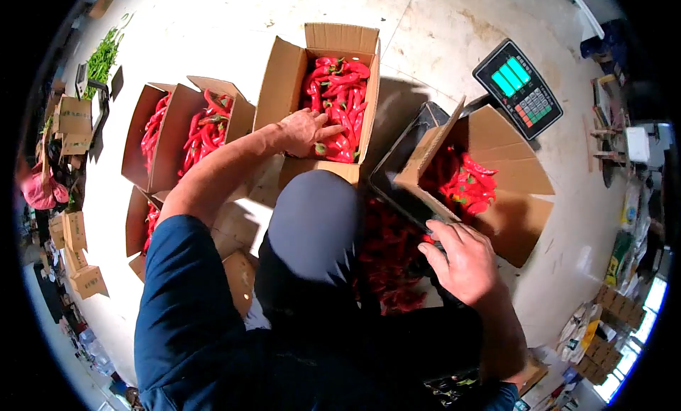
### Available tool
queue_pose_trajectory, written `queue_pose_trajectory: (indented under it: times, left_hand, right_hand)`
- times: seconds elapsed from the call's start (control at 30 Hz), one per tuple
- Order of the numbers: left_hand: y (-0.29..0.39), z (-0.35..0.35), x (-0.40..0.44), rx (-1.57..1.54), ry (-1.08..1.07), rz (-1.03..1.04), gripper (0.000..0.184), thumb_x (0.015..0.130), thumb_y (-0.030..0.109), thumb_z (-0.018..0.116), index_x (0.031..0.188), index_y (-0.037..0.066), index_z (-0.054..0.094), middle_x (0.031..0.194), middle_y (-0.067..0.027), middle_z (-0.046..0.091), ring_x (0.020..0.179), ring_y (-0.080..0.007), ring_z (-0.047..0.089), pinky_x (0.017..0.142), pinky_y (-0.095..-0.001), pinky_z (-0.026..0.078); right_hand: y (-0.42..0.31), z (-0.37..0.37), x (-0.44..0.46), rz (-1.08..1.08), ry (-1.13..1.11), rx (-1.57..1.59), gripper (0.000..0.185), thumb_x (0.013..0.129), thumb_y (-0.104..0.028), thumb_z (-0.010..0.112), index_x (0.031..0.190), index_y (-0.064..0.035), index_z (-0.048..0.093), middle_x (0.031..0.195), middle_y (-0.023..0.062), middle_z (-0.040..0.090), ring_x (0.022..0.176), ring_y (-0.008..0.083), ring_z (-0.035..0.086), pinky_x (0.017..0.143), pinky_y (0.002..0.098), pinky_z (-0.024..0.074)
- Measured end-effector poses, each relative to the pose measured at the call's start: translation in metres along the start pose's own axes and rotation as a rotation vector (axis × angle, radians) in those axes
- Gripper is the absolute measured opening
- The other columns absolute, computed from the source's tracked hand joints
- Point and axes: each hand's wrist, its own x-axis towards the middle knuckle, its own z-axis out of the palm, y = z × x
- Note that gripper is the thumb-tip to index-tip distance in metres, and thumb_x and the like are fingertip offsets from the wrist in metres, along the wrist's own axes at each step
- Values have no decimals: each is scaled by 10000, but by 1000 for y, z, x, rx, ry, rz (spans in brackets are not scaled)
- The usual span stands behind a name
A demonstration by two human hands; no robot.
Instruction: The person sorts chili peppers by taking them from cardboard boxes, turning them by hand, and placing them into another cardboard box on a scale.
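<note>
Spreading over the red peppers [347,116] at the middle box's [278,84] near left corner, the left hand [308,130] has an open grip, with nothing visibly grasped. The right hand [464,258], loosely curled and seemingly empty, is beside the near edge of the right-hand box [507,226]. The middle box looks well filled, the right-hand one only partly.

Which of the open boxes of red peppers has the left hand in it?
The top-middle box: the left hand touches its peppers. The right hand is outside the box beside the scale; no hand is in the left-side boxes.
</note>
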Motion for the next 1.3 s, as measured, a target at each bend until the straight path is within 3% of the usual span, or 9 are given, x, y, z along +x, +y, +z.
queue_pose_trajectory:
  times: [0.03,0.13,0.37,0.73,1.0,1.03,1.13,1.2,1.3]
  left_hand:
    - [12,-27,-1,-29,-159,-97,852,798,171,656,1541,234,243,1287,-190,471,1106,-352,558,959,-452,460]
    - [5,-2,9,-88,-107,-18,826,813,175,637,1536,273,249,1362,-186,440,1122,-361,576,918,-471,496]
    - [8,-17,16,-110,-195,-57,747,821,235,651,1490,300,323,1334,-209,477,967,-373,661,760,-454,561]
    - [19,16,23,-8,-33,-34,670,802,193,622,1436,259,413,1148,-216,549,1030,-351,606,858,-484,505]
    - [-6,-14,18,-219,-109,-43,653,736,134,634,1358,242,465,1136,-174,576,948,-371,641,769,-470,536]
    - [1,-40,14,-188,-160,-72,563,814,196,630,1359,212,492,1158,-184,593,976,-347,656,784,-461,539]
    - [-20,-46,19,-369,-124,-243,554,737,137,623,1285,179,552,1126,-154,651,992,-334,650,830,-452,533]
    - [-52,-36,19,-474,129,94,540,760,75,640,1294,92,557,952,-148,696,831,-249,685,811,-423,556]
    - [-32,-112,-11,-868,40,-257,434,788,53,634,1221,47,605,871,-106,690,703,-158,662,687,-327,563]
  right_hand:
    - [2,0,0,-2,1,10,300,879,-209,686,1088,-12,599,861,166,632,821,350,625,739,423,512]
    - [7,1,0,-13,0,18,309,876,-202,688,1101,-10,600,882,170,632,829,353,626,744,424,514]
    - [7,0,7,23,-38,44,313,880,-205,685,1108,-8,598,918,177,633,860,361,633,758,430,518]
    - [11,3,11,58,-113,50,323,899,-235,665,1122,-14,593,969,185,639,914,366,634,798,438,519]
    - [14,3,13,59,-155,25,342,909,-261,648,1137,-12,591,963,188,645,922,372,631,810,453,512]
    - [13,4,13,60,-162,17,346,909,-264,647,1140,-12,591,957,188,646,922,373,631,809,456,511]
    - [13,5,12,67,-173,6,352,910,-272,645,1143,-14,589,944,189,649,920,374,631,810,460,511]
    - [15,6,11,56,-158,-7,349,910,-274,644,1140,-17,588,942,188,649,916,375,632,807,462,511]
    - [13,2,11,48,-140,-33,340,912,-271,640,1137,-22,587,946,186,649,920,375,632,803,463,511]
